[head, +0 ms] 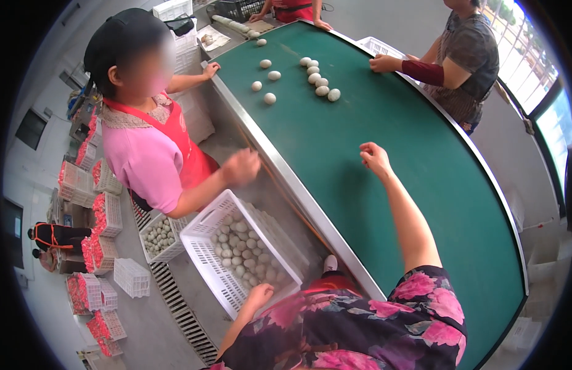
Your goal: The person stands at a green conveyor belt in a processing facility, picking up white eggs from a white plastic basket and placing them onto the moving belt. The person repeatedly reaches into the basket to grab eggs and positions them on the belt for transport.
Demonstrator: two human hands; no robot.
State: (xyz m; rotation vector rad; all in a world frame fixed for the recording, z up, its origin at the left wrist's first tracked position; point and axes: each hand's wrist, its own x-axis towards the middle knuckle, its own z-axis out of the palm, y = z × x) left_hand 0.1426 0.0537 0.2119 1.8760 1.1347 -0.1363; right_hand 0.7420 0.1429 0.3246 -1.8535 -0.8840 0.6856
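My right hand (374,158) hovers over a green conveyor belt (406,162), its fingers loosely bent and no egg showing between them. At the near end of a white plastic crate (205,273), my left hand (259,295) hangs with curled fingers, just above the pale eggs (244,252) inside. Whether it holds anything is hidden. Farther up the belt, several speckled eggs (321,82) lie in a crooked row, and more loose eggs (269,98) are scattered to their left.
A metal rail (286,171) edges the belt beside a co-worker in a red apron (186,138). Another person (461,64) stands across the belt. A second egg crate (160,238) sits on the floor near a drain grate (179,300). Crates of red packets (103,215) line the left.
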